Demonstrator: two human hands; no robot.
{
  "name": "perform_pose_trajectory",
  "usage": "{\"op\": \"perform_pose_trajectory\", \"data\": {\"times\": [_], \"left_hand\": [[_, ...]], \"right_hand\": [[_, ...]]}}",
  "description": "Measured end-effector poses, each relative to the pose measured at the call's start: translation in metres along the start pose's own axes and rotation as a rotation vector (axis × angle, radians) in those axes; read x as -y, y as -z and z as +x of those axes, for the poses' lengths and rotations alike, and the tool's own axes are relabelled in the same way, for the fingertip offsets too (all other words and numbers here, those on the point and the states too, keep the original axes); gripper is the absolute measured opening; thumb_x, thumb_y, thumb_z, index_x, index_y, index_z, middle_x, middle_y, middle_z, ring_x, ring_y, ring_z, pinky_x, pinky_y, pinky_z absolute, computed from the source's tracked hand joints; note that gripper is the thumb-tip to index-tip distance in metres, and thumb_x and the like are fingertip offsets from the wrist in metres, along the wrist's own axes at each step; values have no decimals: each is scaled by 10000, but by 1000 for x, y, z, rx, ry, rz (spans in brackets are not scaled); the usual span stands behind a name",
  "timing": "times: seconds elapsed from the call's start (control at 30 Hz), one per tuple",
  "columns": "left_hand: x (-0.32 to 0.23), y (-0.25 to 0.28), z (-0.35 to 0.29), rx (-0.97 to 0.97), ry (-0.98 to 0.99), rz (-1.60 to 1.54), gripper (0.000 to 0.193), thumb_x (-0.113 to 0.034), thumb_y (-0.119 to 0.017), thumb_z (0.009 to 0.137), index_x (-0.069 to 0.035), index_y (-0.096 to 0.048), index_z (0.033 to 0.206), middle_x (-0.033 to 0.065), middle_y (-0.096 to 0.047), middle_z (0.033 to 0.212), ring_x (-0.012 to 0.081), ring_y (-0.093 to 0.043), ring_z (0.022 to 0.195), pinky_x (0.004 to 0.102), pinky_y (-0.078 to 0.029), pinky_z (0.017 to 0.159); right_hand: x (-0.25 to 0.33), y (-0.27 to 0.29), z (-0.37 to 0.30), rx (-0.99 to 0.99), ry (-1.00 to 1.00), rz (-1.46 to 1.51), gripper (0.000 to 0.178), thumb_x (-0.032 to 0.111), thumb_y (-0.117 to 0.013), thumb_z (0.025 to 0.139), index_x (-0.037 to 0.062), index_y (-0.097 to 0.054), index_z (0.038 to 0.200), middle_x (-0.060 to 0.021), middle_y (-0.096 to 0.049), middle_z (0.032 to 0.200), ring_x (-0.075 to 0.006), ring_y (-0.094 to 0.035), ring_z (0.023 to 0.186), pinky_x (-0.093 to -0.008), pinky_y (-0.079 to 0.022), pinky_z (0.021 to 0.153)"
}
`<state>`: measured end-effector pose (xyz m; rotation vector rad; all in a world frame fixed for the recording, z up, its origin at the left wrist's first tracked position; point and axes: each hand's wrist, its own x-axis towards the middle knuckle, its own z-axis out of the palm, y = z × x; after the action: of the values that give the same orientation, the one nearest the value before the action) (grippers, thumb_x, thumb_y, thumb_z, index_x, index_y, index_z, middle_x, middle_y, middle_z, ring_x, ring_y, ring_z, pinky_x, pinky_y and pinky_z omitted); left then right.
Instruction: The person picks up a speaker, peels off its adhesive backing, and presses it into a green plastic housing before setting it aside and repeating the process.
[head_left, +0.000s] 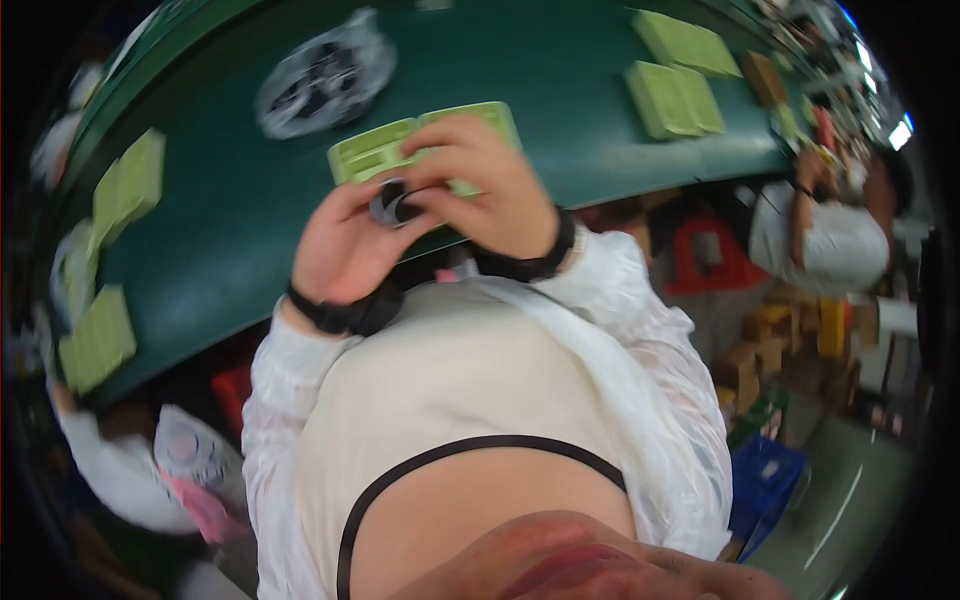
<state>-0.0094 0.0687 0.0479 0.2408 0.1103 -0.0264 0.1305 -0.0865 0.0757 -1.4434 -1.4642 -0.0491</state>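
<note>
My left hand point(340, 252) holds a small round piece point(381, 207), silvery grey outside with a black middle, between thumb and fingers. From the other side, the curled fingers of my right hand point(492, 190) pinch the same piece; blur hides its exact kind. Just beyond and partly beneath my hands lies a light-green compartment tray point(508, 125) with two halves. My fingers cover part of it. Farther off to the left, a clear plastic bag point(372, 50) of dark parts rests on the green table.
Light-green trays point(665, 100) lie at the far right of the green worktable point(570, 100), and more trays point(98, 340) line its left end. Another person point(820, 235) works at the right, and a white sleeve point(120, 475) shows at the left. Cartons point(740, 370) and a blue crate point(768, 485) stand at right.
</note>
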Motion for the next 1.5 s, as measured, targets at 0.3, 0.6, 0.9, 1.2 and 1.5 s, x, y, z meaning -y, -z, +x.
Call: {"op": "perform_pose_trajectory", "data": {"times": [0.3, 0.6, 0.9, 1.2, 1.5], "left_hand": [[-2, 4, -3, -225, -100, 606, 222, -167, -535, 1043, -21, -591, 1202, 89, -656, 1116, 84, -539, 801, 221, -407, 584], [-1, 6, 0, -367, -144, 780, 125, -102, -657, 988, -29, -623, 1083, 16, -629, 897, 39, -445, 648, 182, -318, 504], [-1, 13, 6, -401, -212, 599, 102, -86, -665, 981, -23, -646, 1057, 14, -655, 914, 34, -426, 612, 179, -289, 489], [8, 10, 8, -482, -380, 834, 76, -46, -672, 966, -3, -663, 1028, -22, -605, 792, 16, -399, 577, 191, -259, 495], [12, 11, 10, -529, -408, 853, 95, -57, -667, 961, 7, -651, 1030, -72, -504, 694, 10, -346, 533, 199, -235, 491]], "right_hand": [[-1, -3, -14, -116, -360, 167, 165, 72, -736, 864, 13, -669, 1003, -96, -685, 944, -240, -664, 863, -333, -530, 768], [-6, -5, -11, -109, -455, 146, 198, 106, -771, 847, 35, -681, 1009, -87, -685, 953, -235, -665, 831, -319, -534, 725], [-15, -22, -18, -125, 88, -231, 238, 73, -776, 789, 69, -707, 1016, -65, -687, 978, -281, -654, 879, -360, -553, 744], [-14, -26, -21, -146, 100, -301, 235, 22, -742, 756, 45, -701, 986, -77, -700, 986, -274, -672, 873, -373, -566, 746], [-12, -32, -21, -166, 102, -330, 256, 2, -730, 745, 44, -702, 996, -92, -698, 985, -288, -672, 865, -381, -561, 734]]}}
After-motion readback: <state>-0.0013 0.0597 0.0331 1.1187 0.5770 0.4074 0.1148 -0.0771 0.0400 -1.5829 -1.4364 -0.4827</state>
